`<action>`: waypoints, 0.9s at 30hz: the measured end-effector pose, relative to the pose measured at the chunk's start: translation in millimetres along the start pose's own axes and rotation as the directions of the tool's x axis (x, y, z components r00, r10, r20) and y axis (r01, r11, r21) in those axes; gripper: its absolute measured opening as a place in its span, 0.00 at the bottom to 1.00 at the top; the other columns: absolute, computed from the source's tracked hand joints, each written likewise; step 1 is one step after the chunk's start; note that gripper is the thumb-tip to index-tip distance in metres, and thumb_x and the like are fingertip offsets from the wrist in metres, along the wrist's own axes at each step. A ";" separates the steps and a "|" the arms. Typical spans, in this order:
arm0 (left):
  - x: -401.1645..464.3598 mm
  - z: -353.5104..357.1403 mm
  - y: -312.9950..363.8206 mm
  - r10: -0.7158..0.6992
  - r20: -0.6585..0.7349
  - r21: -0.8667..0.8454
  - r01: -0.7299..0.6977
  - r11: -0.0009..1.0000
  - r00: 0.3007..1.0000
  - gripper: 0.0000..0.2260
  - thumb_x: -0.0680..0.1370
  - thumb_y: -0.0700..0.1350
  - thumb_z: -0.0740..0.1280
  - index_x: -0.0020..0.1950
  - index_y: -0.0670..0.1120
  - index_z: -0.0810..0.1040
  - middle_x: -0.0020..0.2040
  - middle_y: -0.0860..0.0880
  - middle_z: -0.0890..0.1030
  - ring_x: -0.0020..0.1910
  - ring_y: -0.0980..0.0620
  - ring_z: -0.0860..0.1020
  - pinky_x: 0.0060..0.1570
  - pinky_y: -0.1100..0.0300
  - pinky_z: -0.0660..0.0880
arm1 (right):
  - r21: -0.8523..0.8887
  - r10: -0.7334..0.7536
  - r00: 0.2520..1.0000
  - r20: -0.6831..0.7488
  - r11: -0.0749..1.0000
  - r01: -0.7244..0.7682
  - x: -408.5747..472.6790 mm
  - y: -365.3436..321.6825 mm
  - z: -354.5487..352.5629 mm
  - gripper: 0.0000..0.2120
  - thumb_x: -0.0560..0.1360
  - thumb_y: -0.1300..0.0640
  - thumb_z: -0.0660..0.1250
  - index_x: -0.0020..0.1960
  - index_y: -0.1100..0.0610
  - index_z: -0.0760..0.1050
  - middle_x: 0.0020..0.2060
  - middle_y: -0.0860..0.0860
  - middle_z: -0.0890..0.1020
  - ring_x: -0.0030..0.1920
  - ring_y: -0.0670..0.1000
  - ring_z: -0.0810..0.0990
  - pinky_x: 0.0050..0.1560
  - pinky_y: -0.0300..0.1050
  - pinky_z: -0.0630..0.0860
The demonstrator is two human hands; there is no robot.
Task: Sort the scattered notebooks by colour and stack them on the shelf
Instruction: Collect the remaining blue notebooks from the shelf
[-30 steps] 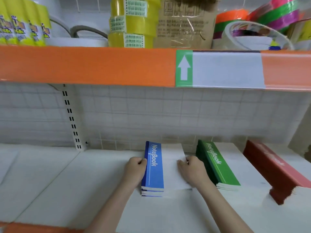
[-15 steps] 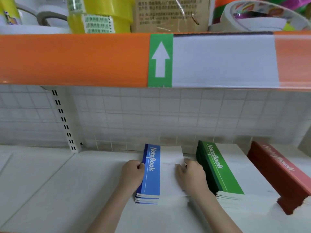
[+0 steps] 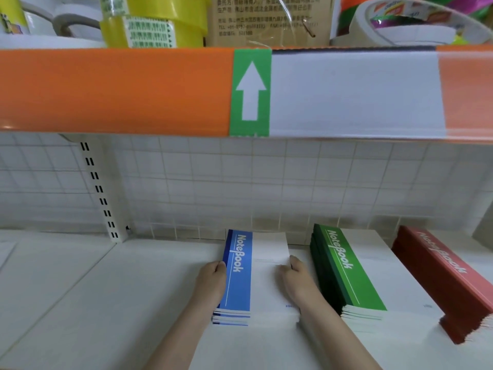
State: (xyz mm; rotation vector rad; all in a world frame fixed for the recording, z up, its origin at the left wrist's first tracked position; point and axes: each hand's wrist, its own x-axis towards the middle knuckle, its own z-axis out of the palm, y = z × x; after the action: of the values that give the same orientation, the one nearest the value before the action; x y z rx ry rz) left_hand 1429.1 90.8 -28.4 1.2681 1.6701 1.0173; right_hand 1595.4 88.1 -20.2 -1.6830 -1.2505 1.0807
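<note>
Gripping the blue stack (image 3: 240,276) from both sides, the two hands rest on the white shelf (image 3: 120,289), which serves as the landmark for everything else. The left hand (image 3: 212,281) presses against the stack's blue spine edge, its fingers (image 3: 220,265) curled onto that edge. The right hand (image 3: 297,279) holds the opposite, white edge, with its fingers (image 3: 293,263) bent around it. So both hands are closed on the blue stack, one on each long side.

The blue stack lies flat near the middle of the shelf, its far end close to the tiled back wall (image 3: 266,182). Several notebooks show at its near end as thin blue and white layers, squared on top of one another. The top cover has a blue band with the word "NoteBook" in white, and the remainder is white.

Further right on the shelf sits the green stack (image 3: 344,265), just beside the right hand but apart from the blue stack. At the shelf's right end lies the red stack (image 3: 442,271), partly cut off by the frame edge. All three stacks run lengthwise from the shelf's front towards the wall.

At the back left of the shelf stands a slotted white upright (image 3: 100,190). Above the shelf hangs an orange rail (image 3: 114,89) with a green arrow label (image 3: 250,92) pointing up. On the level above it are yellow tape rolls (image 3: 154,22) and a brown box (image 3: 269,20).
</note>
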 end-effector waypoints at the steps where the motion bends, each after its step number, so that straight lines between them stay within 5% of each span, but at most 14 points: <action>1: 0.0 0.9 1.2 0.006 -0.016 0.012 -0.006 1.000 1.000 0.17 0.81 0.39 0.51 0.32 0.43 0.58 0.28 0.48 0.67 0.20 0.59 0.66 0.23 0.69 0.61 | 0.000 0.010 1.000 0.004 1.000 -0.010 0.3 -1.1 1.1 0.06 0.78 0.63 0.55 0.50 0.61 0.70 0.46 0.58 0.78 0.43 0.54 0.76 0.40 0.44 0.72; 5: 4.4 2.8 -0.9 0.006 -0.021 0.020 -0.005 1.000 1.000 0.17 0.82 0.39 0.51 0.33 0.43 0.58 0.29 0.48 0.66 0.25 0.56 0.65 0.23 0.68 0.60 | -0.078 -0.012 1.000 0.015 0.997 0.013 -1.3 -7.2 2.0 0.03 0.79 0.61 0.55 0.52 0.56 0.65 0.48 0.53 0.74 0.45 0.52 0.74 0.28 0.37 0.69; 9: 2.9 4.3 -1.3 -0.012 -0.038 0.004 0.012 1.000 0.999 0.17 0.83 0.39 0.51 0.33 0.42 0.59 0.29 0.48 0.69 0.26 0.55 0.68 0.19 0.73 0.60 | -0.117 -0.038 0.999 0.020 0.992 0.040 -3.3 -7.4 1.5 0.03 0.79 0.61 0.56 0.52 0.57 0.64 0.50 0.54 0.75 0.46 0.53 0.76 0.28 0.38 0.71; 13: -2.5 -0.5 2.2 -0.038 -0.016 -0.039 0.038 0.999 0.999 0.17 0.83 0.41 0.52 0.33 0.42 0.61 0.28 0.48 0.71 0.22 0.59 0.70 0.21 0.70 0.62 | -0.143 -0.019 1.000 0.023 0.989 0.022 -3.2 -7.4 -0.2 0.09 0.77 0.57 0.60 0.57 0.58 0.66 0.55 0.57 0.77 0.52 0.57 0.78 0.39 0.47 0.79; 15: -6.0 -6.2 4.1 -0.029 0.010 -0.038 0.030 0.999 1.000 0.17 0.83 0.46 0.53 0.36 0.42 0.65 0.33 0.47 0.76 0.30 0.56 0.76 0.28 0.66 0.67 | -0.237 -0.021 0.999 0.036 0.971 0.028 -3.6 -11.5 -1.0 0.20 0.78 0.55 0.60 0.67 0.61 0.63 0.62 0.58 0.73 0.58 0.58 0.76 0.44 0.46 0.79; 17: -6.0 -15.2 1.4 0.045 -0.012 0.057 -0.044 0.997 0.999 0.17 0.83 0.47 0.54 0.36 0.42 0.66 0.36 0.46 0.76 0.35 0.52 0.77 0.34 0.61 0.70 | -0.381 -0.053 0.998 0.015 0.923 0.055 -6.3 -17.0 -1.9 0.27 0.78 0.53 0.60 0.73 0.63 0.56 0.68 0.58 0.67 0.63 0.59 0.72 0.46 0.42 0.76; 21: -6.4 -40.5 -5.2 0.240 -0.076 0.390 -0.193 0.900 0.968 0.14 0.82 0.43 0.55 0.43 0.37 0.75 0.43 0.37 0.75 0.48 0.39 0.73 0.50 0.51 0.69 | -0.587 -0.204 0.978 0.032 0.788 0.184 -19.4 -26.5 6.4 0.27 0.78 0.52 0.57 0.74 0.60 0.56 0.73 0.60 0.59 0.72 0.59 0.60 0.68 0.48 0.63; 27: -13.4 -93.8 -22.1 0.241 -0.021 0.574 -0.186 0.797 0.970 0.12 0.81 0.47 0.55 0.51 0.43 0.76 0.48 0.44 0.75 0.53 0.44 0.73 0.56 0.52 0.71 | -0.822 -0.322 0.945 0.053 0.523 0.225 -42.8 -49.6 47.8 0.25 0.80 0.48 0.53 0.75 0.53 0.56 0.77 0.54 0.50 0.77 0.56 0.45 0.73 0.62 0.46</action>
State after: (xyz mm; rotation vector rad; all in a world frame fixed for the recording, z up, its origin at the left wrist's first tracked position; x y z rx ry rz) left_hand 1337.8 61.2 -12.8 1.8586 2.0260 0.7232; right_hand 1527.9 62.2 16.5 -2.0353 -2.0638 0.1396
